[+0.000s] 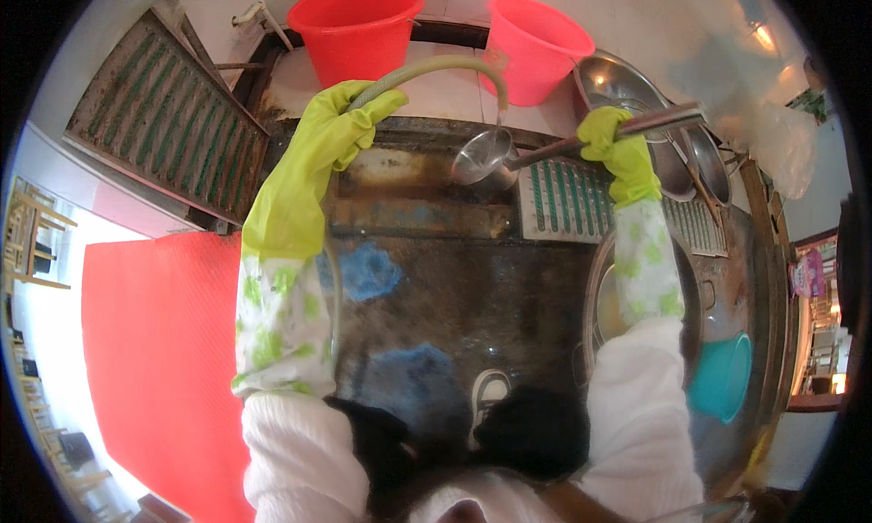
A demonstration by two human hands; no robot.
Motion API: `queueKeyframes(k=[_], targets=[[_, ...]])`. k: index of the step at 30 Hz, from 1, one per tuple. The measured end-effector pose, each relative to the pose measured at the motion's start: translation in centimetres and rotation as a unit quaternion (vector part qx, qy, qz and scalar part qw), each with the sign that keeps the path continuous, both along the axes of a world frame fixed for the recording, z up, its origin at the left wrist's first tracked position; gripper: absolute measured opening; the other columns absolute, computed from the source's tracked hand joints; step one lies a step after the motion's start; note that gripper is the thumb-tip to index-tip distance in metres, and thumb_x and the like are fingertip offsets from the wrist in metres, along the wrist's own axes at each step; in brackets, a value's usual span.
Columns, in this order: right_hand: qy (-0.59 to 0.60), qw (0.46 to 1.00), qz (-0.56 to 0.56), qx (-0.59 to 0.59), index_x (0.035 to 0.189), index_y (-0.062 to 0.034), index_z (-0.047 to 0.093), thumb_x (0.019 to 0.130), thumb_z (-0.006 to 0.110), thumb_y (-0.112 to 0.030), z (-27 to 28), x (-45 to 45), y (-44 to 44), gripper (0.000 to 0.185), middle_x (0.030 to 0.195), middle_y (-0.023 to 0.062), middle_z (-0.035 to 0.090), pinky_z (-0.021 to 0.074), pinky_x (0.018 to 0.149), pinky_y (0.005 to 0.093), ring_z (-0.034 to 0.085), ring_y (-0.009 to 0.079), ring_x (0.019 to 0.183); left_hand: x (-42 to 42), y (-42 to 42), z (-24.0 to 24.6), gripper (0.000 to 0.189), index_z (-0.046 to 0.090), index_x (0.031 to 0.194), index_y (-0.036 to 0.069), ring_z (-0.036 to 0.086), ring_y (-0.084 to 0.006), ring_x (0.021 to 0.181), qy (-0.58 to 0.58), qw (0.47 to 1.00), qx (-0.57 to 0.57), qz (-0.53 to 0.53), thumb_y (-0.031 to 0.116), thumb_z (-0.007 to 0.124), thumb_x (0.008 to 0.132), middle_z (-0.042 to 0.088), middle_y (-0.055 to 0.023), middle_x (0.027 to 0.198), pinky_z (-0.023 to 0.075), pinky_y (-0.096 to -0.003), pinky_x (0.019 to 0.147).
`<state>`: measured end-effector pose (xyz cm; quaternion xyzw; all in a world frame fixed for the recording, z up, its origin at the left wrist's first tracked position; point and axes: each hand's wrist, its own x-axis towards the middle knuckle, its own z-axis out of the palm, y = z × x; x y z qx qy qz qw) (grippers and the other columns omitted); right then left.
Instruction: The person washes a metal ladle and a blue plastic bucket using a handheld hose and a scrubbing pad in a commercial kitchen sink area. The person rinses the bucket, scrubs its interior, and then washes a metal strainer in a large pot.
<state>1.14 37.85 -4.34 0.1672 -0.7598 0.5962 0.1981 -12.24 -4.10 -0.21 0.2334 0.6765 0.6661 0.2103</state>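
Observation:
Both my hands wear yellow-green rubber gloves with patterned cuffs. My left hand [357, 114] grips a pale hose [443, 63] near its end, and the hose arches over to the right. Water runs from its mouth down into the bowl of a metal ladle [482, 156]. My right hand [608, 136] is closed around the ladle's long handle [661, 120], holding the bowl tilted under the stream. Beneath the ladle lies a metal grating [565, 199] with green showing through its slots.
A red bucket [357, 36] and a pink bucket [535, 50] stand at the back. Metal bowls [616, 80] rest at the back right. A larger slotted grate [167, 114] leans at left, above a red mat [163, 359]. A teal bucket [719, 380] sits at right on the wet floor [463, 298].

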Motion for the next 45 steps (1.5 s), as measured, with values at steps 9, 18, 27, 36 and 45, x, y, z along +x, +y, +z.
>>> queueKeyframes(k=[9,18,27,36,45], targets=[[0.071,0.992,-0.051,-0.089,0.065,-0.0119,0.044,0.056,0.072,0.021,-0.8,4.5,0.5,0.044,0.067,-0.0001,0.046,0.0402,0.063,0.0333,0.046,0.0174,0.067,-1.3,0.2,-1.5,0.030,0.073,0.102,0.011,0.034,-0.0027,0.041,-0.043,0.998,0.043,0.035,0.034,0.085,0.087,0.050,0.0052,0.057,0.0201,-0.0232,0.039],[0.129,0.986,-0.028,-0.096,0.069,-0.0122,0.043,0.065,0.069,0.017,0.1,4.6,0.6,0.039,0.064,-0.0006,0.040,0.0371,0.063,0.0298,0.038,0.0167,0.064,-0.9,0.4,-1.4,0.029,0.074,0.114,0.007,0.032,-0.0010,0.041,-0.018,0.999,-0.020,0.046,0.029,0.070,0.095,0.049,0.0068,0.059,0.0196,-0.0204,0.039],[0.099,0.977,-0.048,-0.184,0.071,-0.0096,0.043,0.069,0.064,0.018,-0.1,4.7,0.6,0.035,0.071,0.0016,0.041,0.0416,0.058,0.0294,0.040,0.0169,0.070,-2.0,-0.3,-1.3,0.027,0.068,0.087,0.012,0.034,-0.0034,0.037,-0.024,0.998,-0.026,-0.046,0.035,0.083,0.089,0.050,0.0043,0.056,0.0220,-0.0237,0.035],[0.100,0.931,-0.337,-0.103,0.091,-0.0101,0.050,0.079,0.062,0.014,-2.8,3.6,0.5,0.029,0.089,0.0037,0.051,0.0526,0.080,0.0320,0.058,0.0248,0.097,-1.7,0.2,-2.0,0.028,0.074,0.115,0.007,0.034,-0.0012,0.040,0.002,0.994,-0.105,0.034,0.028,0.072,0.095,0.053,0.0055,0.059,0.0241,-0.0197,0.038],[0.061,0.820,-0.517,0.238,0.119,-0.0062,0.061,0.098,0.050,-0.006,-5.4,5.1,6.0,0.024,0.113,0.0107,0.071,0.0531,0.091,0.0354,0.064,0.0235,0.110,-2.2,3.4,-2.7,0.039,0.075,0.115,0.009,0.038,-0.0031,0.044,-0.004,0.994,-0.106,0.000,0.038,0.081,0.090,0.052,0.0055,0.060,0.0234,-0.0219,0.040]])
